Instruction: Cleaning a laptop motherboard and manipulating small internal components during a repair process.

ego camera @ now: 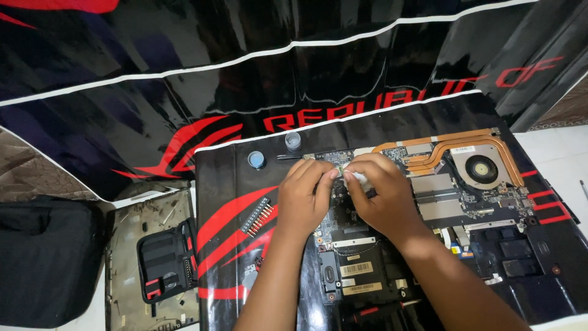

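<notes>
An opened laptop lies on a black and red mat, its circuit board (453, 202) bare. Copper heat pipes (453, 144) curve to a round fan (481, 167) at the upper right. My left hand (304, 196) rests on the board's upper left part, fingers curled down against it. My right hand (380, 193) is beside it, pinching a small white wad (357, 178) like a tissue against the board. The spot under my fingers is hidden. The two hands almost touch.
Two small round containers (256, 160) (293, 141) stand just above my hands. A rack of screwdriver bits (257, 216) lies left of my left wrist. A black tool case (165, 260) sits on the removed bottom cover (131, 227); a black bag (46, 257) is far left.
</notes>
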